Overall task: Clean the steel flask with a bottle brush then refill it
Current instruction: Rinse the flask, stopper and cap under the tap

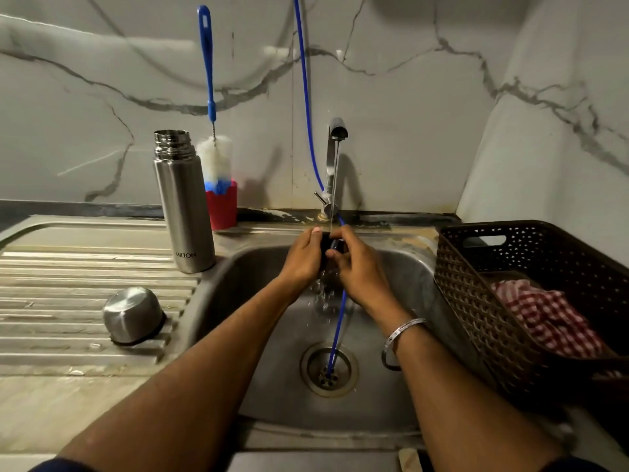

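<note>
We held a small dark stopper [332, 248] under the running tap [335, 144], above the sink [258, 267]. Our left hand [303, 257] gripped it from the 9 o'clock side, fingers curled; our right hand [357, 267] pinched it from the 3 o'clock side. The steel flask [182, 206] stood upright and uncapped on the counter [68, 260], at 9 o'clock from our hands. The bottle brush [212, 137] stood in a red cup [223, 207] just behind the flask. The steel cap [132, 315] lay inverted at 8 o'clock.

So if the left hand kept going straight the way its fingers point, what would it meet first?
Probably the tap base beyond the sink rim; the left hand already holds a small dark part under the stream. Depth is unclear.
</note>
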